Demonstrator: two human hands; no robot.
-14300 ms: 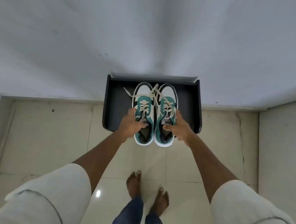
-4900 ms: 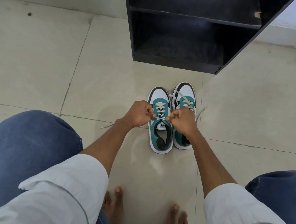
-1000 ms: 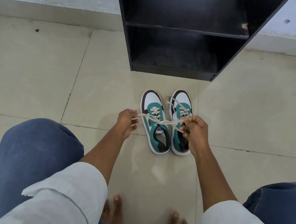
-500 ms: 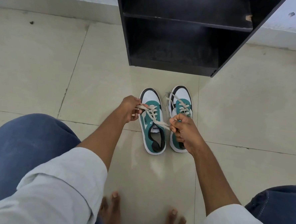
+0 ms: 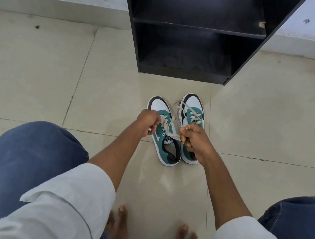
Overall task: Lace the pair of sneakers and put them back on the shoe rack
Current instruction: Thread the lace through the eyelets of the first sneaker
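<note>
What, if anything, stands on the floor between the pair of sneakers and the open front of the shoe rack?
Nothing visible does. The left sneaker and right sneaker stand side by side on bare tiled floor, toes towards the black shoe rack. Its lower shelf looks empty.

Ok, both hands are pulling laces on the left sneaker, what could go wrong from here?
The left hand and right hand pull one lace sideways, so the left sneaker may tip or slide into the right sneaker. That shoe's loose lace trails between them and could get tangled in.
</note>
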